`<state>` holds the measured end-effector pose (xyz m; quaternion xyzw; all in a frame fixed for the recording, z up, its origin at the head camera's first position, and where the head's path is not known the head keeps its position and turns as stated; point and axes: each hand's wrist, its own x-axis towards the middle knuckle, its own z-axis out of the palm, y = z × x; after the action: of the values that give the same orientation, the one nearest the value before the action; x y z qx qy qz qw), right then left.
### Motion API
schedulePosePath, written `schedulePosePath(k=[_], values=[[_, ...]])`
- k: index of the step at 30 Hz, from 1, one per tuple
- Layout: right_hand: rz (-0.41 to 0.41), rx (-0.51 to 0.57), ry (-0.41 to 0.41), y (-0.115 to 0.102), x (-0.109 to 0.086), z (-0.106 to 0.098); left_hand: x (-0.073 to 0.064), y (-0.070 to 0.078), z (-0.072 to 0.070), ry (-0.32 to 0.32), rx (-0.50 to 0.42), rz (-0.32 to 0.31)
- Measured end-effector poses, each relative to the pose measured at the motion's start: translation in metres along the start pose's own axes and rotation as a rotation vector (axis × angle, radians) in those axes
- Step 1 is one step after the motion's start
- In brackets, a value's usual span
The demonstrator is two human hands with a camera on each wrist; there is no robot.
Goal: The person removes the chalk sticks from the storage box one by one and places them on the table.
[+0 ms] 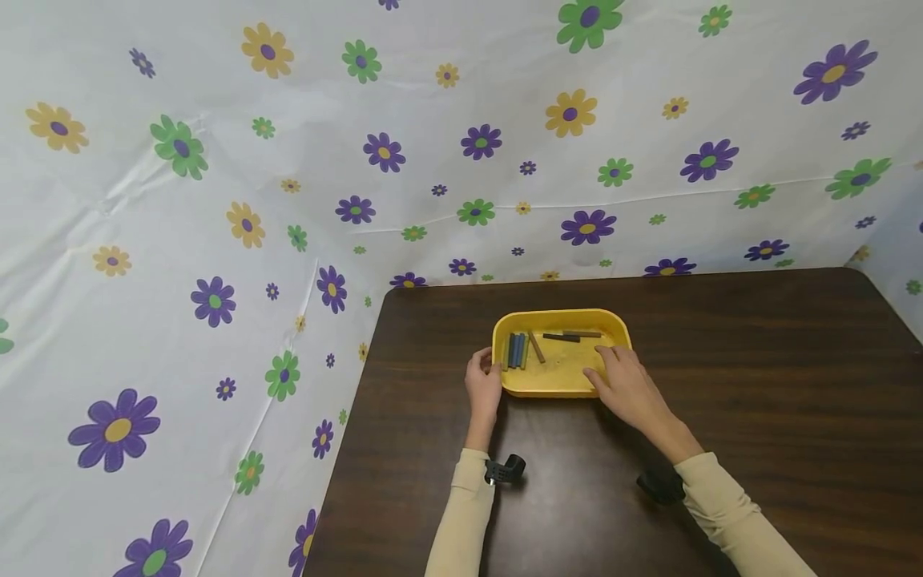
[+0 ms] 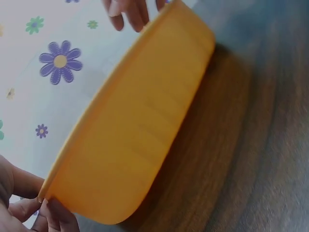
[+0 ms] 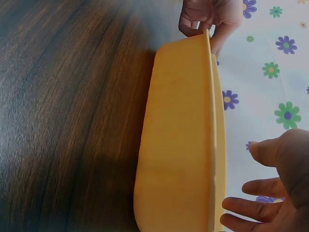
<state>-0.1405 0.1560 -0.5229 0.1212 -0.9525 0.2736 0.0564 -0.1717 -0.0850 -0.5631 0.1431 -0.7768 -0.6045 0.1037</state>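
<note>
A yellow plastic tray (image 1: 555, 394) with rounded corners sits on the table. Short coloured sticks that look like pastels lie in it: an upright row with blue sticks (image 1: 515, 351) at the left, a slanted brown stick (image 1: 537, 347) beside it, and a dark stick (image 1: 561, 338) and another brown stick (image 1: 582, 333) near the back wall. My left hand (image 1: 484, 385) pinches the tray's left rim between thumb and fingers, also visible in the left wrist view. Over the tray's right end hovers my right hand (image 1: 630, 388), thumb and fingers spread, holding nothing.
The dark wood-grain table (image 1: 764, 385) extends around the tray, widest to the right. A white flower-print sheet (image 1: 303, 160) hangs along the table's left and back edges. Each wrist wears a black camera, such as the left wrist camera (image 1: 507, 470).
</note>
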Motion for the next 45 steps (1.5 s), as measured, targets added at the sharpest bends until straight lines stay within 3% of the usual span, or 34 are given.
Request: schedulePosePath(k=[6,11,17,24,31,45], values=[[0.008,0.062,0.020,-0.002,0.004,0.007,0.000,0.002,-0.006,-0.055,-0.169,-0.118],[0.028,0.111,0.025,-0.001,0.008,0.015,-0.001,-0.001,-0.008,-0.099,-0.289,-0.177],[0.032,0.177,0.051,0.003,0.015,0.026,0.003,-0.006,-0.009,-0.122,-0.368,-0.218],[0.073,0.295,0.054,0.004,0.023,0.033,0.002,-0.008,-0.011,-0.134,-0.345,-0.248],[0.059,0.305,0.070,0.002,0.034,0.037,0.003,-0.009,-0.010,-0.125,-0.348,-0.248],[0.129,0.389,-0.033,-0.010,0.063,0.064,0.004,-0.007,-0.010,-0.122,-0.348,-0.292]])
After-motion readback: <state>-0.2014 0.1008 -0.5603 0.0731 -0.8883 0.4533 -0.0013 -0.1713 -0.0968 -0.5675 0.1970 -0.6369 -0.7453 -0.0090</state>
